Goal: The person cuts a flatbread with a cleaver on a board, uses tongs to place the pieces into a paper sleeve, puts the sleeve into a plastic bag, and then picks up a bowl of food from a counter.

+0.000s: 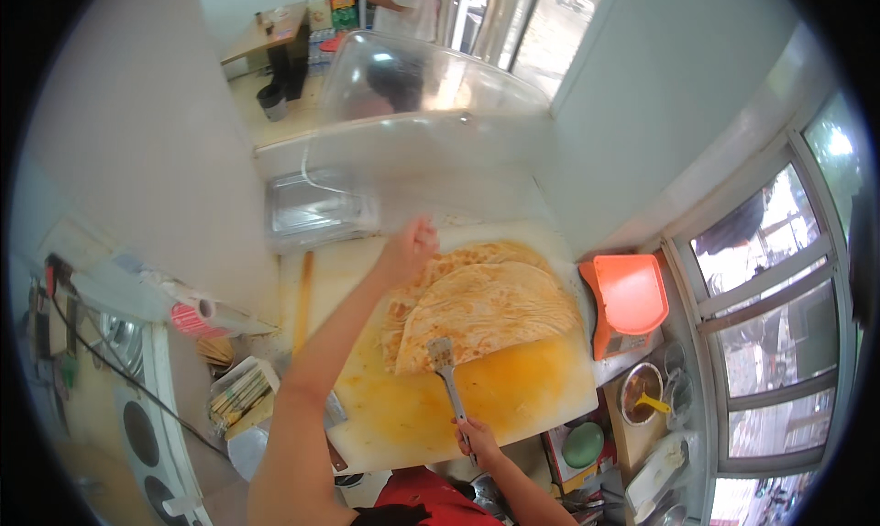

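Note:
My right hand grips the handle of a slotted metal spatula. The spatula's blade rests at the near left edge of a large folded flatbread, which lies on an oily white cutting board. Over the far left part of the flatbread is my left hand, its fingers partly curled and slightly blurred. Nothing can be made out in it, and whether it touches the bread is unclear. Part of a blade with a brown handle shows beside my left forearm.
An orange scale stands right of the board, near a sauce bowl with a yellow-handled utensil. A clear plastic container lies beyond the board. Wrapped chopsticks are at left. Past the clear guard, a person is partly visible.

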Demonstrator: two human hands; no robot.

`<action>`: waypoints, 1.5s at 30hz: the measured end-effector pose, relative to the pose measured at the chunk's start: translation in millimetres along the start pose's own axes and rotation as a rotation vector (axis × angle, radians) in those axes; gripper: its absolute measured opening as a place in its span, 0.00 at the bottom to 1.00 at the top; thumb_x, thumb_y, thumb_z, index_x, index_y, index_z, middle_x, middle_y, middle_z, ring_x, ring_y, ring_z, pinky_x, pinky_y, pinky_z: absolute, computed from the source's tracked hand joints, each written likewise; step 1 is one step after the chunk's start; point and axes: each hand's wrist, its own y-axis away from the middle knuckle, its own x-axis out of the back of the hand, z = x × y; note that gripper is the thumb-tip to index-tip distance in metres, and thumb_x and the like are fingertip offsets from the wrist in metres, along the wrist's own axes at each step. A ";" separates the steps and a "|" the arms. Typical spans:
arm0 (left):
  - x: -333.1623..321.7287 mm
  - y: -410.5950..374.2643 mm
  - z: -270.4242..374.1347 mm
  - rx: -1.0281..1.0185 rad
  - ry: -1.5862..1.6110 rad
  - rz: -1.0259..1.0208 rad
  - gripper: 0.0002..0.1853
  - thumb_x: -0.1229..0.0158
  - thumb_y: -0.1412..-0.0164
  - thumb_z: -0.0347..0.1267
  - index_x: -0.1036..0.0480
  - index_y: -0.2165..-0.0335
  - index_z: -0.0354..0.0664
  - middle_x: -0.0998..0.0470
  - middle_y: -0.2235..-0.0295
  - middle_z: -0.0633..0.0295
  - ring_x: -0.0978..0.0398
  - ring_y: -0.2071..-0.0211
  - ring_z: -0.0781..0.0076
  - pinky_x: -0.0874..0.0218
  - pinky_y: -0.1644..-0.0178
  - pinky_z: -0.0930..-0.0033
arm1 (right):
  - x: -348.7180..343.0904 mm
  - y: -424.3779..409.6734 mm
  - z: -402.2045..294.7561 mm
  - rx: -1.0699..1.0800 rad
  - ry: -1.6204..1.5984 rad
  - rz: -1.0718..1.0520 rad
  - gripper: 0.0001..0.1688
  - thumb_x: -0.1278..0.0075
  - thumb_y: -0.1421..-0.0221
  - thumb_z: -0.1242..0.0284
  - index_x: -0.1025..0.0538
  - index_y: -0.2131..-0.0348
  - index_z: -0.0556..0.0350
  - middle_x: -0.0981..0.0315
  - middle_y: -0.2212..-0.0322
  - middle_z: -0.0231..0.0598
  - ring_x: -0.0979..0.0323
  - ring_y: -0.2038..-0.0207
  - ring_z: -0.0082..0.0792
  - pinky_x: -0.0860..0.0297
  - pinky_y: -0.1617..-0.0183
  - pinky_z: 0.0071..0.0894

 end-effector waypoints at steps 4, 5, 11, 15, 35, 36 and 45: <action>-23.1 -148.6 -1.0 0.339 0.608 0.222 0.26 0.45 0.43 0.30 0.40 0.46 0.41 0.24 0.67 0.58 0.26 0.67 0.72 0.34 0.69 0.68 | 3.8 19.3 12.8 -0.022 0.150 0.039 0.17 0.59 0.37 0.64 0.30 0.58 0.59 0.37 0.81 0.30 0.45 0.88 0.18 0.49 0.85 0.19; -32.4 -172.3 11.3 0.329 0.591 0.275 0.24 0.46 0.43 0.31 0.39 0.47 0.42 0.24 0.65 0.58 0.25 0.66 0.72 0.35 0.70 0.69 | 9.9 27.5 25.3 -0.037 0.122 0.031 0.18 0.59 0.37 0.63 0.30 0.58 0.59 0.37 0.81 0.29 0.44 0.87 0.18 0.49 0.84 0.19; -44.1 -244.6 20.7 0.472 0.680 0.009 0.16 0.48 0.42 0.35 0.33 0.56 0.42 0.22 0.64 0.57 0.23 0.64 0.71 0.39 0.71 0.74 | 41.9 112.9 53.4 0.041 -0.063 -0.001 0.19 0.58 0.37 0.62 0.30 0.55 0.56 0.35 0.78 0.25 0.41 0.81 0.15 0.46 0.81 0.16; -61.6 -237.2 23.7 0.429 0.548 0.076 0.13 0.50 0.41 0.35 0.32 0.59 0.43 0.21 0.66 0.58 0.22 0.66 0.71 0.39 0.69 0.77 | 68.5 162.0 66.9 0.107 -0.251 0.191 0.19 0.57 0.38 0.62 0.30 0.53 0.55 0.33 0.77 0.25 0.39 0.79 0.15 0.44 0.78 0.13; -90.8 46.2 93.9 0.757 1.035 -0.067 0.08 0.56 0.35 0.31 0.39 0.58 0.40 0.26 0.58 0.45 0.26 0.55 0.56 0.35 0.52 0.64 | 24.9 175.8 -35.4 0.648 -0.266 0.207 0.40 0.55 0.44 0.49 0.41 0.45 0.62 0.34 0.73 0.32 0.40 0.82 0.21 0.44 0.80 0.18; -97.2 51.8 82.1 0.809 1.025 -0.052 0.09 0.56 0.35 0.31 0.39 0.58 0.41 0.26 0.58 0.45 0.26 0.55 0.56 0.35 0.51 0.63 | 20.7 179.9 -38.1 0.639 -0.257 0.211 0.40 0.55 0.44 0.49 0.40 0.45 0.62 0.34 0.73 0.32 0.40 0.82 0.21 0.44 0.80 0.18; -98.9 116.7 95.6 0.668 0.663 -0.337 0.31 0.50 0.39 0.28 0.53 0.41 0.45 0.28 0.57 0.48 0.26 0.57 0.61 0.34 0.53 0.61 | 1.3 162.5 -4.5 0.678 -0.069 0.333 0.33 0.55 0.41 0.55 0.39 0.43 0.54 0.33 0.53 0.35 0.36 0.61 0.23 0.37 0.55 0.25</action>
